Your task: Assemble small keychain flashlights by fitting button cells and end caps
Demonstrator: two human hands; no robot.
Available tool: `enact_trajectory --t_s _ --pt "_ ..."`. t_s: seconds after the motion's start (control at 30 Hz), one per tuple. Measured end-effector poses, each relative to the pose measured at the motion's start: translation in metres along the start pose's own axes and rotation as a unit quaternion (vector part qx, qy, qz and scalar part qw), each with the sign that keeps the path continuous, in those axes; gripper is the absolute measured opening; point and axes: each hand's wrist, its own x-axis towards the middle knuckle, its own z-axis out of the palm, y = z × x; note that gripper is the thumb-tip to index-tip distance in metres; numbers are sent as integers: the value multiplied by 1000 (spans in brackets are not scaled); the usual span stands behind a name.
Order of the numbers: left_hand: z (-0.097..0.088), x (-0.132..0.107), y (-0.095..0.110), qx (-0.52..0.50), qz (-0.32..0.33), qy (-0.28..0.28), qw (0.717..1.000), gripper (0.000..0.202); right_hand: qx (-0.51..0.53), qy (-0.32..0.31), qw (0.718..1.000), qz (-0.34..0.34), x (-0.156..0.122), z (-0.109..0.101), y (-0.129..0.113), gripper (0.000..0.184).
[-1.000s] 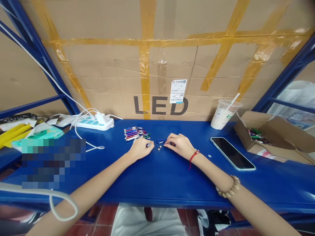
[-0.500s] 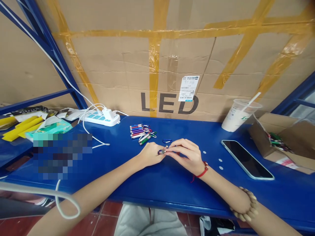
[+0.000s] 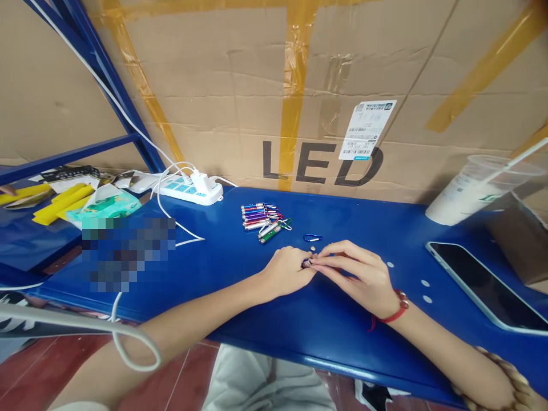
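My left hand (image 3: 285,274) is closed around a small dark blue and silver tube (image 3: 306,263), likely a mini keychain flashlight; most of it lies hidden in the fist. The thumb and fingertips of my right hand (image 3: 353,268) pinch together at the tube's exposed end. Whatever tiny part they grip is too small to make out. Just beyond the fingers lie a small round silver piece (image 3: 313,249) and a loose blue carabiner (image 3: 312,237). Farther back, several mini keychain flashlights (image 3: 257,216) sit in a row, with a green one (image 3: 269,234) angled in front.
A phone (image 3: 483,285), a plastic cup with a straw (image 3: 462,191) and a cardboard box (image 3: 520,240) are on the right. Small white discs (image 3: 425,283) dot the blue table (image 3: 222,251). A power strip (image 3: 188,191) and yellow packets (image 3: 64,202) lie left. A large carton (image 3: 240,103) stands behind.
The view has turned leftward, so the scene sits farther right in the picture. My hands stay together at the tube, whose round end now shows less between the fingers.
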Motion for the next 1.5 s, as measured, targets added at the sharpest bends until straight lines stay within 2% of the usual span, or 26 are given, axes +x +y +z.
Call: enact_trajectory --t_s 0.3,0.4,0.53,0.63,0.7,0.8,0.9,1.03,1.23,1.4,1.5 --pt "-1 -4 2 23 -49 -2 999 22 21 -89 995 41 0 4 -4 13" --pt "-3 -4 2 13 -74 9 997 23 11 -101 993 61 -1 6 -4 15" --pt "-3 0 0 -73 -105 53 990 25 2 -89 991 103 -2 6 0 19" --pt "-1 4 -3 -164 -101 72 979 33 9 -72 985 159 -2 5 4 28" --pt "0 6 -5 -211 -97 84 969 37 -9 -66 982 178 -2 5 7 26" --pt "-1 7 -6 -245 -94 116 958 38 -46 -92 977 187 -2 7 13 16" --pt "-3 7 -6 -263 -80 158 948 34 -57 -131 969 203 -4 10 19 14" --pt "-5 7 -6 -260 -61 175 948 33 -75 -166 959 215 -6 10 22 17" --pt "-3 1 0 -213 -53 136 966 38 -107 -233 949 186 -4 7 21 20" --pt "-2 -7 8 -155 -19 122 980 39 -106 -235 947 192 -3 6 21 17" --pt "-3 -8 8 -87 33 131 987 36 -99 -233 947 196 -3 6 22 19"
